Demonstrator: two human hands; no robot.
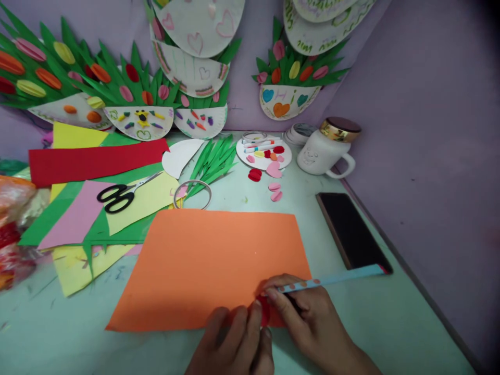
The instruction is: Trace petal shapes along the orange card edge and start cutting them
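Observation:
A sheet of orange paper (219, 250) lies flat on the table before me. At its near edge my left hand (238, 338) is closed, its fingertips holding down a small red paper piece (265, 310). My right hand (308, 312) grips a light blue pencil (332, 278) with orange dots and a red end. The pencil's tip is at the top of the red piece, on the orange sheet. My left fingers partly hide the red piece.
Black-handled scissors (119, 198) lie on coloured paper at the left, near a tape roll (193, 194) and green paper leaves (211, 161). A phone (351, 229) and a lidded white mug (324, 151) stand right. Behind is a paper plate (242, 154) with markers and petals.

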